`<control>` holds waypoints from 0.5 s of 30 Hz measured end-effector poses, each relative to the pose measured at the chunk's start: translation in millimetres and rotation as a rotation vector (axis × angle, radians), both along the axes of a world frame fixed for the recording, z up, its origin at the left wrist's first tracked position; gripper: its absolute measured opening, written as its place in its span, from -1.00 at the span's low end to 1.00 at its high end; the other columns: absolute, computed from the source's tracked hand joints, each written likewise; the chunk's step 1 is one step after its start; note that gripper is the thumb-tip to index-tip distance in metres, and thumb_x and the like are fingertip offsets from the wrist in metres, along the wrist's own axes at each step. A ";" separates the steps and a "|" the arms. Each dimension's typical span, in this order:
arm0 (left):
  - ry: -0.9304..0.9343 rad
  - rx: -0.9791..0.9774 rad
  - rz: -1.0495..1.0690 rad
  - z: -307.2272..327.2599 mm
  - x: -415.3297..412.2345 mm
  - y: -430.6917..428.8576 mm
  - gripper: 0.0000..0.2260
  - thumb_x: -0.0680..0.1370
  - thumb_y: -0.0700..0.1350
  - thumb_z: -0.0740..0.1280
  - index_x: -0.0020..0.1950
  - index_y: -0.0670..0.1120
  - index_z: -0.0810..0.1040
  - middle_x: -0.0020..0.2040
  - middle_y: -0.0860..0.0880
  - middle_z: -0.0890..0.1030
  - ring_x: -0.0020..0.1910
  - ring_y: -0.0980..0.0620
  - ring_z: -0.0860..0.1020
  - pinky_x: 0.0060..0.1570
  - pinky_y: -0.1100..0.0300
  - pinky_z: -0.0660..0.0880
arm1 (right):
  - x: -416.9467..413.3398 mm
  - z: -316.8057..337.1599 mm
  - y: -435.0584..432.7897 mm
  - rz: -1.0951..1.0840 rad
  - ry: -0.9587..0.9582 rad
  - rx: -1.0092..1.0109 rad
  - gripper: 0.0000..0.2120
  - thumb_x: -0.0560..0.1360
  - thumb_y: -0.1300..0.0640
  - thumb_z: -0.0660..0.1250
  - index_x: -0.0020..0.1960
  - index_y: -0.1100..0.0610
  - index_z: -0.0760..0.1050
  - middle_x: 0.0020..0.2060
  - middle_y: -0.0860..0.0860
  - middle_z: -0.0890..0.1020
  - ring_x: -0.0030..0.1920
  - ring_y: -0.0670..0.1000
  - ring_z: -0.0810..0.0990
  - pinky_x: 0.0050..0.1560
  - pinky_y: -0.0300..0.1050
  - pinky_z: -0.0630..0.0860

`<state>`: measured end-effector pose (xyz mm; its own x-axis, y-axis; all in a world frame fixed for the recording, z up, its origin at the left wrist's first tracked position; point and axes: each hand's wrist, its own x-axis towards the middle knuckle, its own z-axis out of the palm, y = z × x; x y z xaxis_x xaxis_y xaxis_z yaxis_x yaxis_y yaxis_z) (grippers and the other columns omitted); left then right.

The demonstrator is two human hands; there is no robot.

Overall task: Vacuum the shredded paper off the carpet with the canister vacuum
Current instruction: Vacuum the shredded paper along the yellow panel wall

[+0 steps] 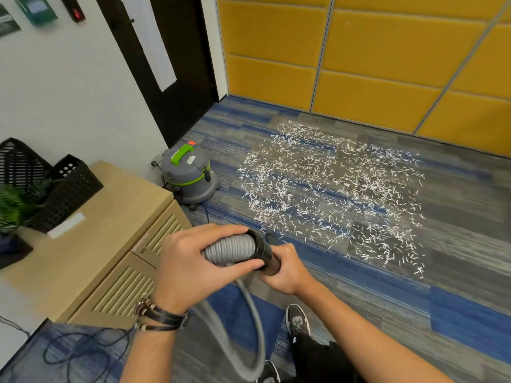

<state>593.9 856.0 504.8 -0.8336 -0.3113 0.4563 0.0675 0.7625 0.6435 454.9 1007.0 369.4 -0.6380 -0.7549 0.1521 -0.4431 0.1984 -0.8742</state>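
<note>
The left hand (pixel 193 261), with dark bands (pixel 160 313) round its wrist, has its fingers curled over the ribbed grey end of the vacuum hose (pixel 232 248), thumb along the near side. Just beside it, the right hand (pixel 284 272) grips the black tube (pixel 266 254) that the hose runs into, fingers wrapped round it from underneath. The two hands nearly touch. The rest of the hose hangs in a blurred loop between the arms, above a dark shoe (pixel 297 322).

The shredded paper (pixel 331 189) lies as a wide scatter of small white strips on the blue and grey carpet (pixel 414 305), ahead of the hands and near the yellow padded wall (pixel 359 64). The grey canister vacuum (pixel 188 175) with its green handle stands on the carpet left of the paper, by the black door (pixel 171 64) and the corner of a low wooden cabinet (pixel 83 244). On the cabinet sit black perforated baskets (pixel 69 189) and a green plant (pixel 13 205). A dark cord (pixel 77 352) lies in loops on the floor at lower left.
</note>
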 end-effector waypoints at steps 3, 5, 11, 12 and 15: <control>-0.009 0.039 0.003 3.2 -12.0 -3.0 -0.56 0.33 0.26 0.63 0.10 0.04 0.77 0.03 0.22 0.73 -0.03 0.26 0.70 0.05 0.32 0.57 | -13.6 2.4 -0.7 0.035 -0.003 -0.008 -0.71 0.31 0.26 0.40 -0.28 -0.12 0.41 -0.50 -0.15 0.35 -0.45 -0.16 0.25 -0.38 -0.25 0.24; -0.018 0.073 -0.006 7.3 -18.6 -4.8 -0.55 0.32 0.26 0.63 0.09 0.04 0.77 0.03 0.24 0.73 -0.03 0.26 0.70 0.07 0.37 0.55 | -19.7 3.0 5.9 0.054 -0.001 -0.006 -0.73 0.32 0.23 0.42 -0.29 -0.11 0.43 -0.50 -0.12 0.33 -0.45 -0.16 0.25 -0.38 -0.24 0.25; 0.017 0.057 0.050 19.2 -53.2 -11.3 -0.56 0.34 0.26 0.62 0.09 0.05 0.76 -0.01 0.18 0.74 -0.07 0.22 0.71 0.04 0.33 0.56 | -57.9 11.8 7.9 0.090 0.007 -0.009 -0.87 0.29 0.07 0.34 -0.26 0.14 0.55 -0.49 -0.09 0.37 -0.45 -0.17 0.30 -0.38 -0.24 0.27; 0.021 0.056 0.064 20.7 -58.7 -12.9 -0.56 0.34 0.26 0.62 0.10 0.05 0.76 0.01 0.18 0.74 -0.05 0.22 0.71 0.05 0.32 0.57 | -64.3 14.0 3.8 0.093 0.010 -0.012 -0.86 0.29 0.06 0.34 -0.28 0.15 0.54 -0.50 -0.11 0.37 -0.47 -0.16 0.30 -0.39 -0.26 0.26; 0.026 0.028 0.084 25.0 -69.5 -13.9 -0.55 0.33 0.24 0.64 0.10 0.02 0.77 0.03 0.18 0.74 -0.02 0.22 0.71 0.06 0.27 0.60 | -78.2 17.9 -8.6 0.106 0.013 -0.026 -0.83 0.27 0.18 0.40 -0.35 -0.02 0.43 -0.52 -0.17 0.36 -0.50 -0.15 0.29 -0.40 -0.36 0.21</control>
